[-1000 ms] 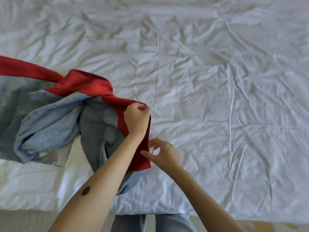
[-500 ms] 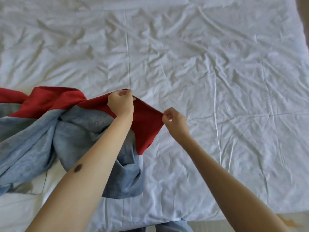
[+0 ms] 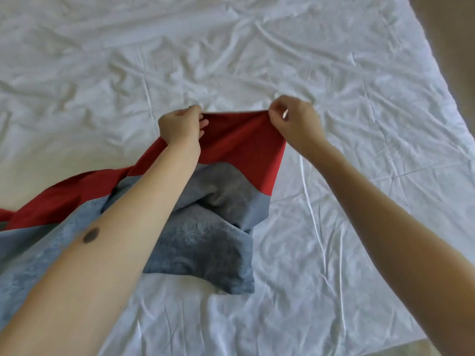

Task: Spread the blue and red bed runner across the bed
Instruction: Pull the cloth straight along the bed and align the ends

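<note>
The bed runner (image 3: 239, 150) lies partly lifted over the near half of the bed (image 3: 359, 73), left of its middle. Its red band is raised and stretched flat between two hands, while the blue part sags below into thick folds that rest on the white, creased sheet (image 3: 321, 291) towards the bed's near edge. The rest of the runner trails off to the left, red strip over blue, under the left forearm.

The left hand (image 3: 180, 127) grips the red top edge with curled fingers and thumb. The right hand (image 3: 295, 124) pinches the same edge at its right corner, fingers bent round the cloth. The red edge runs nearly straight from one hand to the other.

Half a second ago the hands were closer together and the red band sagged between them. Now they are spread wider and reach further across the bed. A second ago the right hand was loose beside the hanging corner, holding nothing.

A strip of floor (image 3: 457, 34) shows past the bed's right edge.
</note>
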A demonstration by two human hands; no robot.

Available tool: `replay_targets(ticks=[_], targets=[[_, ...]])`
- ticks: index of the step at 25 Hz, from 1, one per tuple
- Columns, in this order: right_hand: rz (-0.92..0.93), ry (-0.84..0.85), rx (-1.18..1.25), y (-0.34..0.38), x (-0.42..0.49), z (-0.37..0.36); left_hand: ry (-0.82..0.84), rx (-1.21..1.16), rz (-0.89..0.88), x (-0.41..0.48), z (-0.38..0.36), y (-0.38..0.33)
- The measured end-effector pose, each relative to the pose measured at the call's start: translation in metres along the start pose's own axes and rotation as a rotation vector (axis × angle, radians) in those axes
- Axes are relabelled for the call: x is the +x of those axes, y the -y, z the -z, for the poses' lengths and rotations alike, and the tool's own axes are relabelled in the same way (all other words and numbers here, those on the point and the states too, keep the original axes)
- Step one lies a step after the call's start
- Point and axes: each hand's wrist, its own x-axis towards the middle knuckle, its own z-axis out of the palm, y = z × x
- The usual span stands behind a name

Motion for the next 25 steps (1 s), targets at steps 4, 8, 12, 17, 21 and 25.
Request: replay_targets(ticks=[4,8,12,17,21,25], targets=[[0.006,-0.059,-0.091,-0.009,0.043,-0.003,-0.009,0.075,-0.02,0.026,-0.029,-0.012],[-0.033,0.012,-0.197,-0.029,0.067,-0.037,-0.034,0.185,-0.02,0.057,-0.044,0.013],[-0.042,0.042,-0.22,-0.046,0.076,-0.063,-0.091,0.242,-0.034,0.08,-0.052,0.043],[-0.011,0.01,-0.188,-0.051,0.07,-0.073,0.007,0.313,-0.254,0.08,-0.047,0.059],[0.062,-0.106,-0.109,-0.051,0.022,-0.067,0.266,0.569,-0.845,0.022,-0.01,0.082],[-0.116,-0.087,0.047,-0.062,-0.078,-0.076,0.472,0.873,-1.109,-0.066,0.046,0.151]])
